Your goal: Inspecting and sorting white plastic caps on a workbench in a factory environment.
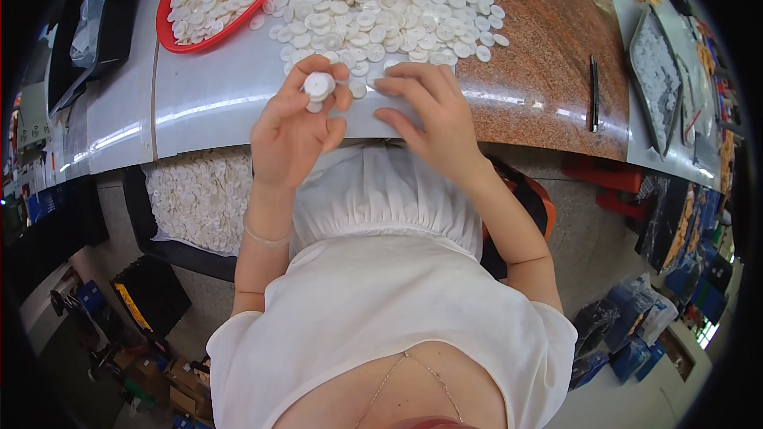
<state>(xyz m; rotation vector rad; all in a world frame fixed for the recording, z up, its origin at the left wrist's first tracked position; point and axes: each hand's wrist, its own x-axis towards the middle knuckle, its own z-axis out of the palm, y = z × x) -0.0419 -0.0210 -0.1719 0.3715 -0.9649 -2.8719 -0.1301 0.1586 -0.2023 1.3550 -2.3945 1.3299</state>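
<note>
Near the table's front edge, my left hand [290, 123] is raised and closed around a few small white plastic discs [320, 86], gripped between the thumb and fingers. The other fingers curl loosely beneath. To its right, my right hand [437, 111] hovers low over the tabletop, thumb and fingers apart, with nothing visible between them. A loose white disc [358, 89] lies between the two hands. Just beyond them spreads a large heap of the same white discs [381, 8], some with small holes in the middle.
A red basin [164, 28] full of white discs stands at the far left of the table. A black pen [594, 94] lies on the brown speckled surface [540, 48], and a grey tray [658, 83] sits farther right. Below the table's left edge is a black crate [143, 206] of discs.
</note>
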